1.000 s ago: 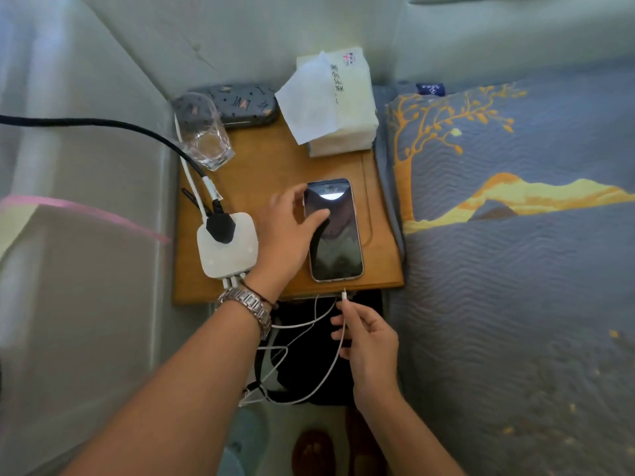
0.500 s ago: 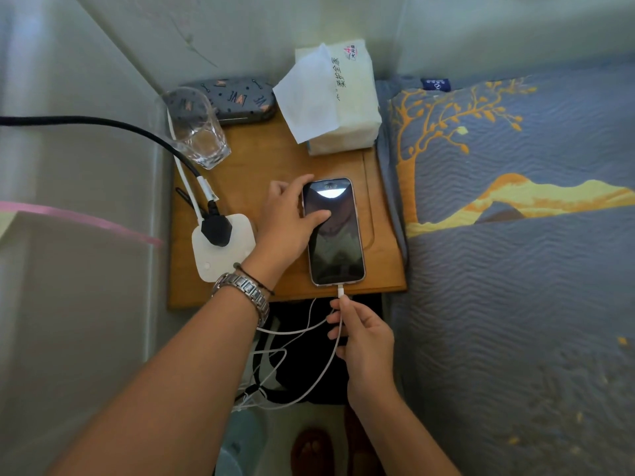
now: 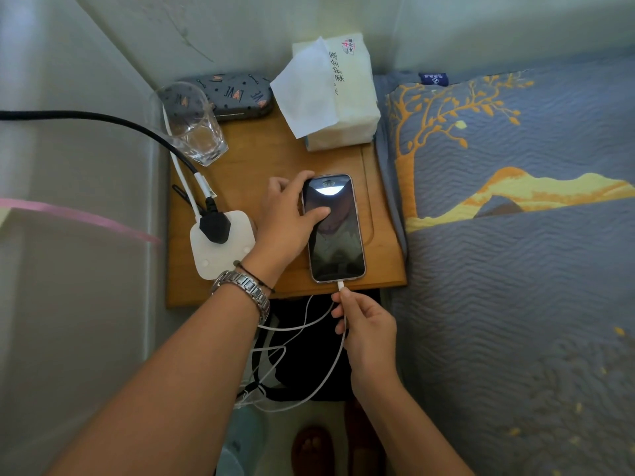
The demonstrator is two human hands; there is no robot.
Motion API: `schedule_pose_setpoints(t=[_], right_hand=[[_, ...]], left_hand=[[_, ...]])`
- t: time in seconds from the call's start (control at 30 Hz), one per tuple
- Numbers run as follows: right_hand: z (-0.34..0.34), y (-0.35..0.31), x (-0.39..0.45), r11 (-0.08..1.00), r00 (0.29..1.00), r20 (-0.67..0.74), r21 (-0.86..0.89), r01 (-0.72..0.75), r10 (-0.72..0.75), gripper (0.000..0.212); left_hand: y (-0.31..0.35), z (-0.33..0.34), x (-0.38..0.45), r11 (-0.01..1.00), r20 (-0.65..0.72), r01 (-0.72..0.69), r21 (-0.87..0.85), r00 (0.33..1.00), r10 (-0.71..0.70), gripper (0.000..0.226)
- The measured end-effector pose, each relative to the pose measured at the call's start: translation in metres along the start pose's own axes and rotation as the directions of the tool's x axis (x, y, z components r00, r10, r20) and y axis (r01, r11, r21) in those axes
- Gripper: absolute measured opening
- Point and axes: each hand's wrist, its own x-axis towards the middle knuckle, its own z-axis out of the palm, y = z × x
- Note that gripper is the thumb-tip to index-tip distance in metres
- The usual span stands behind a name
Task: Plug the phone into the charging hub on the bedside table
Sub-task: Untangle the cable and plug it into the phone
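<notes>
Left hand (image 3: 287, 218) presses the phone (image 3: 335, 228) flat; right hand (image 3: 367, 324) pinches the plug (image 3: 341, 286) at its port, where angled pushing risks jamming it.

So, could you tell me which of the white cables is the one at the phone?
The white cable pinched in the right hand; its connector meets the phone at the bottom edge. The other white cables hang loose below the table.

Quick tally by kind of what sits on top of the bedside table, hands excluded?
Phone: 1
Charging hub: 1
Drinking glass: 1
Patterned case: 1
Tissue pack: 1
Total: 5
</notes>
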Motion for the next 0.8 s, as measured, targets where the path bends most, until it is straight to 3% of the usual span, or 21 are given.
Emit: schedule_pose_setpoints(t=[0.8], right_hand=[[0.011, 0.005, 0.001, 0.996, 0.99, -0.105, -0.003, 0.091, -0.091, 0.016]], left_hand=[[0.001, -0.002, 0.0, 0.999, 0.042, 0.017, 0.031, 0.999, -0.019, 0.051]])
